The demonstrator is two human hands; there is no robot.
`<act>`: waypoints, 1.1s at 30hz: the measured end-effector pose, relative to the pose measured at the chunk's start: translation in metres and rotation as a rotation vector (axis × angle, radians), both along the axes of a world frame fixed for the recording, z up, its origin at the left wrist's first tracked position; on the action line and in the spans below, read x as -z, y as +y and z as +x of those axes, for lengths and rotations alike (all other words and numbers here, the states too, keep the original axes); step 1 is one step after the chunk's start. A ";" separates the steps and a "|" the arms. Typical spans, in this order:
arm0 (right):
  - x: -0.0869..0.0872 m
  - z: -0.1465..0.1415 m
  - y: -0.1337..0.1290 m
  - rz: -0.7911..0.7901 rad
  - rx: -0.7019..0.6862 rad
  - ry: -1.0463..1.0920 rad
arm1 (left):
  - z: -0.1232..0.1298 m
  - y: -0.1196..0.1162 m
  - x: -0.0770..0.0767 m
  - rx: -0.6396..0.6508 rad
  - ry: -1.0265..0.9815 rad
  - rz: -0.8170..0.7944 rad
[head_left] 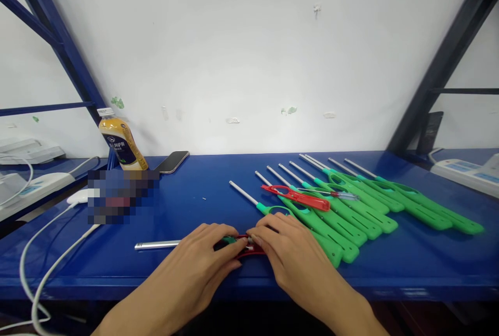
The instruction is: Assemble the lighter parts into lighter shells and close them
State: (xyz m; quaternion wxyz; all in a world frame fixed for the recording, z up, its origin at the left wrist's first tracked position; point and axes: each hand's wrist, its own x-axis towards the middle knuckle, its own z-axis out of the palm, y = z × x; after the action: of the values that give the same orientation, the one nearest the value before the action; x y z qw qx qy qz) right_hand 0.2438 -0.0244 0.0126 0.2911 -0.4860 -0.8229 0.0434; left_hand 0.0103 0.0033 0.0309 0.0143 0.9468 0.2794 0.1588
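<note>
Near the shelf's front edge lies a red long-necked lighter [252, 247], its body opened up so inner parts show, its metal tube [156, 245] pointing left. My left hand [206, 258] closes around its left part, thumb pressing by a dark green piece [226, 242]. Pinching at the middle of the red body is my right hand [284, 247], fingertips meeting near a small metallic part. Both palms hide much of the lighter. Beyond my right hand, several green lighters [351, 227] lie side by side. Across them rest a red casing half [298, 197] and a screwdriver [345, 196] with a clear handle.
A yellow drink bottle [122, 141] stands at the back left, beside a phone [174, 161]. White cables [58, 253] run over the left side of the blue shelf [210, 185]. Power strips [468, 175] show beyond the uprights; part of the left is blurred out.
</note>
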 end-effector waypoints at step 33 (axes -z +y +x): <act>-0.001 -0.001 -0.001 0.025 0.005 -0.025 | 0.003 -0.002 -0.003 -0.046 0.004 -0.103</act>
State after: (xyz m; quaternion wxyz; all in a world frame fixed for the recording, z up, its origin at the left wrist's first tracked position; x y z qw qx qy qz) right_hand 0.2432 -0.0252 0.0133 0.2871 -0.4850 -0.8256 0.0261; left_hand 0.0129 0.0018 0.0337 0.0587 0.9385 0.3088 0.1426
